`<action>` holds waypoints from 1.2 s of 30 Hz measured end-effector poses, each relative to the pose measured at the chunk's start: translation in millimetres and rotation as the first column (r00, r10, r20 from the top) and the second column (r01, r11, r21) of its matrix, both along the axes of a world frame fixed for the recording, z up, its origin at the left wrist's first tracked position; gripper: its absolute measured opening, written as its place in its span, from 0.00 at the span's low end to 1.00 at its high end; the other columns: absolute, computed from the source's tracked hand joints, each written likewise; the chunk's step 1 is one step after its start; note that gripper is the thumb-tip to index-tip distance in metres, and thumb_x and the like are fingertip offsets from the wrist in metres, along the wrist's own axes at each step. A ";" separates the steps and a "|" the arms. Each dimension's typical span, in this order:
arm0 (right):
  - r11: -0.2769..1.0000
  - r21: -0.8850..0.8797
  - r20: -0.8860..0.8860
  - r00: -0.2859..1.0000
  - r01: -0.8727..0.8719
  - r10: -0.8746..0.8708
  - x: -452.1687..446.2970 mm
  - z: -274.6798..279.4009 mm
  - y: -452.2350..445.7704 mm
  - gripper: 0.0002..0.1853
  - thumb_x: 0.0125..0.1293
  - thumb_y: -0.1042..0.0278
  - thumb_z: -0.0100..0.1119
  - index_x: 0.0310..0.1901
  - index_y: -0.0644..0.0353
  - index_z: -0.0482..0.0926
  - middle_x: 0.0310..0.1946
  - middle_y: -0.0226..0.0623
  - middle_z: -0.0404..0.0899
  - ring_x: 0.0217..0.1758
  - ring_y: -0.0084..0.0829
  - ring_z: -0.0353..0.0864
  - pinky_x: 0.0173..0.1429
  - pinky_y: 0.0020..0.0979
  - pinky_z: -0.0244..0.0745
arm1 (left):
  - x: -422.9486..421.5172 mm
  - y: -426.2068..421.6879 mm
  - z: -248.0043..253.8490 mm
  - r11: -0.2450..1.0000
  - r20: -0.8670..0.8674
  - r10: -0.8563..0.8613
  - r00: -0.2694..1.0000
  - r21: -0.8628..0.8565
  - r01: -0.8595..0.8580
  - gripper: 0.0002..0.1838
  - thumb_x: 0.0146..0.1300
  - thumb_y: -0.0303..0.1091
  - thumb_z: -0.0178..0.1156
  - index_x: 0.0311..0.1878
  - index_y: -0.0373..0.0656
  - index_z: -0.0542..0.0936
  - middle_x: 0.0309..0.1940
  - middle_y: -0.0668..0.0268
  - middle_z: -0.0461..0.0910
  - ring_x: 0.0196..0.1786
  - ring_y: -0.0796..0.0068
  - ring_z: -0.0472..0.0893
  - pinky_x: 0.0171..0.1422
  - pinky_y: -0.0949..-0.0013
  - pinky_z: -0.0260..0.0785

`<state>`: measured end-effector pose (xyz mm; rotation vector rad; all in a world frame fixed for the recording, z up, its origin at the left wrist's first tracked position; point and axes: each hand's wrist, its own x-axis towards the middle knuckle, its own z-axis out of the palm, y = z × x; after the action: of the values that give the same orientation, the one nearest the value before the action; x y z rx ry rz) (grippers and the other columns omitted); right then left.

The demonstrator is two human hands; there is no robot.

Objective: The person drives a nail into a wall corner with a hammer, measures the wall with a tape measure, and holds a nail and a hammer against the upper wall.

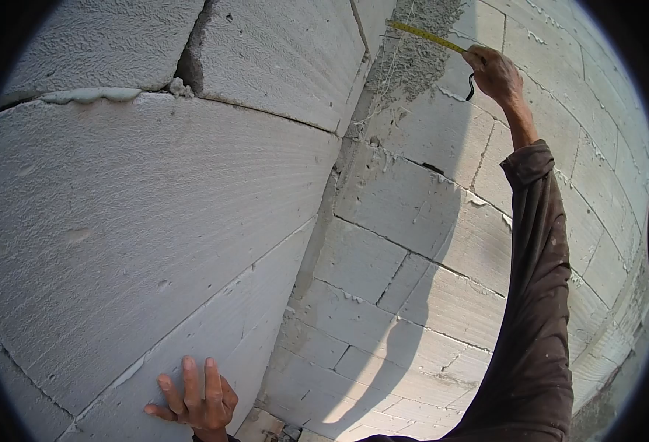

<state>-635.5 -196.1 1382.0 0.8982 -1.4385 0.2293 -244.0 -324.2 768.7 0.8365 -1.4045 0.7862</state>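
High on the right, my right hand (pixel 495 74) is closed round a tape measure whose yellow blade (pixel 427 35) reaches left across rough grey mortar (pixel 416 62) towards the wall corner. A black strap (pixel 471 87) hangs below that hand; the tape's case is mostly hidden in the fingers. At the lower left, my left hand (pixel 205 401) rests with spread fingers against the pale block wall (pixel 155 199) and holds nothing.
Another block wall (pixel 368 250) meets the left one at an inner corner and carries the shadow of an arm. Dark gaps and mortar lumps mark the joints. Small debris (pixel 287 433) lies at the bottom of the corner.
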 end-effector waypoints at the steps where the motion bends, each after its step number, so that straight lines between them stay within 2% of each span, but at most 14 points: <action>1: 1.000 0.004 0.000 1.000 0.004 -0.004 -0.1 -0.3 0.8 0.16 0.77 0.46 0.58 0.55 0.40 0.89 0.50 0.36 0.91 0.56 0.46 0.89 0.58 0.50 0.82 | 0.3 0.1 0.0 1.000 0.000 0.001 1.000 0.000 -0.001 0.13 0.66 0.33 0.68 0.50 0.65 0.84 0.70 0.70 0.79 0.86 0.54 0.58 0.92 0.36 0.21; 7: 1.000 -0.001 -0.077 0.997 0.003 -0.003 0.2 5.2 2.7 0.16 0.76 0.47 0.59 0.56 0.41 0.89 0.50 0.34 0.91 0.56 0.45 0.89 0.59 0.48 0.81 | 0.2 0.7 -2.8 1.000 -0.003 -0.001 1.000 0.013 0.001 0.15 0.65 0.31 0.68 0.51 0.65 0.84 0.71 0.69 0.79 0.86 0.53 0.57 0.92 0.35 0.21; 22: 1.000 0.019 -0.019 1.000 0.012 -0.011 2.0 3.2 0.7 0.17 0.76 0.45 0.58 0.55 0.41 0.89 0.47 0.36 0.91 0.54 0.46 0.89 0.57 0.49 0.81 | 3.2 2.2 -3.4 1.000 0.029 0.013 0.999 0.022 -0.013 0.15 0.64 0.31 0.69 0.51 0.63 0.85 0.70 0.68 0.79 0.86 0.52 0.58 0.91 0.34 0.22; 25: 0.998 0.031 0.011 0.998 0.057 -0.057 6.9 1.2 1.3 0.19 0.79 0.47 0.57 0.58 0.45 0.88 0.54 0.37 0.90 0.58 0.44 0.88 0.60 0.48 0.80 | 2.8 3.7 -1.3 1.000 0.022 0.012 1.000 0.025 -0.012 0.15 0.64 0.31 0.69 0.51 0.63 0.85 0.70 0.68 0.79 0.86 0.51 0.58 0.91 0.34 0.22; 28: 0.997 0.040 0.005 0.998 0.066 -0.066 6.2 1.3 1.8 0.19 0.79 0.47 0.56 0.59 0.46 0.88 0.54 0.37 0.90 0.58 0.44 0.88 0.60 0.48 0.80 | 3.0 3.1 -1.9 1.000 0.025 0.013 1.000 0.025 -0.014 0.15 0.64 0.31 0.68 0.52 0.64 0.85 0.71 0.69 0.79 0.86 0.51 0.58 0.91 0.34 0.22; 31: 1.000 0.012 -0.083 0.997 -0.003 0.004 -7.1 3.0 -1.3 0.17 0.78 0.45 0.56 0.55 0.41 0.88 0.46 0.33 0.91 0.54 0.44 0.90 0.57 0.49 0.81 | 1.7 2.7 -1.4 1.000 0.015 0.018 1.000 0.024 -0.018 0.16 0.65 0.31 0.68 0.52 0.64 0.84 0.70 0.69 0.78 0.86 0.51 0.58 0.91 0.34 0.22; 34: 1.000 0.006 -0.081 0.997 -0.002 0.003 -10.9 5.6 0.7 0.17 0.79 0.47 0.55 0.55 0.43 0.88 0.42 0.32 0.91 0.49 0.39 0.90 0.55 0.48 0.81 | 1.1 3.7 -1.0 0.999 0.004 0.021 1.000 0.026 -0.021 0.15 0.65 0.31 0.68 0.52 0.65 0.84 0.70 0.69 0.79 0.86 0.52 0.58 0.91 0.34 0.22; 36: 0.986 -0.032 0.105 0.981 -0.162 0.165 -12.9 5.9 1.3 0.16 0.79 0.50 0.56 0.54 0.48 0.88 0.37 0.32 0.88 0.41 0.34 0.88 0.50 0.43 0.81 | 0.9 0.2 -3.3 1.000 0.009 0.021 1.000 0.006 -0.021 0.15 0.65 0.32 0.68 0.51 0.65 0.84 0.70 0.69 0.79 0.86 0.52 0.58 0.92 0.34 0.22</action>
<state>-648.5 -194.9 1387.9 0.9991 -1.4583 0.4220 -243.1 -324.0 765.4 0.8549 -1.4081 0.8031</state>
